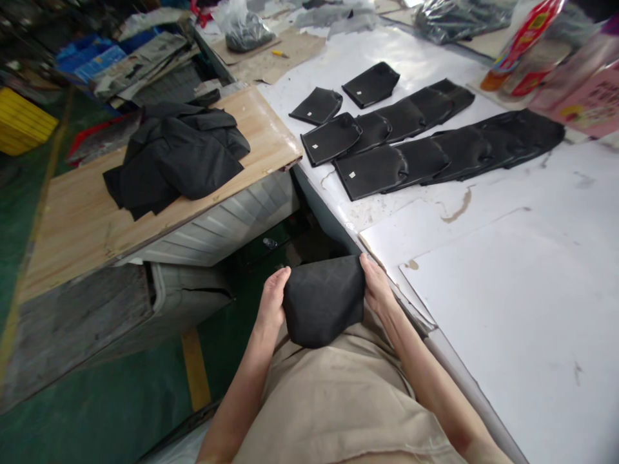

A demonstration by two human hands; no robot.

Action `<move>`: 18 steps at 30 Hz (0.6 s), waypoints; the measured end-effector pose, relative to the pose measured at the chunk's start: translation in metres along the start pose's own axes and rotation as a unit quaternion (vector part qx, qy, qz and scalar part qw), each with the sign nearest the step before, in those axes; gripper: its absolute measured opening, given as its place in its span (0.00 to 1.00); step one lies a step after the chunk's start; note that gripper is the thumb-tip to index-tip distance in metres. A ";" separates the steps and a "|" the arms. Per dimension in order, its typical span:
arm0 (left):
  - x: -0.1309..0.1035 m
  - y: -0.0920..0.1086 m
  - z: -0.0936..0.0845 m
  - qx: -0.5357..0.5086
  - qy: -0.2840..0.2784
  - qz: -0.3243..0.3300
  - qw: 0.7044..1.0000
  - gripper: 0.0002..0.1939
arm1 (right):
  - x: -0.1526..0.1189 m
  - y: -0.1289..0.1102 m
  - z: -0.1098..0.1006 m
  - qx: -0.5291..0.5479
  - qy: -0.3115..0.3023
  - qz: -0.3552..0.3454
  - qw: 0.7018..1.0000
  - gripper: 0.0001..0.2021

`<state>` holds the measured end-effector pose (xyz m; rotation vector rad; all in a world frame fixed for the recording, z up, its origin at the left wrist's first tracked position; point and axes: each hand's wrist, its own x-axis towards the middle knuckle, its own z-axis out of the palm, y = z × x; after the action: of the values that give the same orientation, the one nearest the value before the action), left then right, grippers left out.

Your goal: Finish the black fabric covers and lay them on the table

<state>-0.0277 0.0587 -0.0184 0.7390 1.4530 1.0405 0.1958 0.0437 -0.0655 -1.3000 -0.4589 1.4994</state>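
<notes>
A black fabric piece (325,299) is stretched between my two hands, low in front of my body. My left hand (275,295) pinches its left upper edge, thumb on top. At its upper right corner my right hand (375,281) grips the edge, close to the white table's border. Overlapping rows of black pieces (483,149) lie on the white table (522,270), some with small white labels. Two separate black pieces, one of them (371,85), lie behind the rows. A crumpled pile of black fabric (181,151) rests on the wooden board (261,129) to the left.
Blue crates (89,58) and stacked sheets stand at the back left, a yellow crate (24,122) further left. Plastic bags (244,29), a yellow cutter (280,54), a red-capped bottle (520,42) and a pink package (585,96) are toward the back. A gap separates board and table.
</notes>
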 end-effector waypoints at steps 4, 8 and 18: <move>0.014 0.004 -0.006 -0.049 0.044 -0.022 0.998 0.17 | -0.012 0.021 0.002 -0.063 -0.023 0.015 0.998 0.28; 0.016 -0.002 -0.011 -0.094 0.001 -0.097 0.991 0.27 | -0.013 0.041 0.004 -0.090 0.029 -0.003 0.996 0.26; -0.012 -0.028 -0.010 -0.049 -0.068 -0.048 0.995 0.25 | 0.010 0.034 0.001 -0.133 0.061 -0.080 0.986 0.29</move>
<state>-0.0325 0.0349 -0.0390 0.6491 1.2993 0.9629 0.1812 0.0401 -0.0980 -1.5155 -0.6846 1.2471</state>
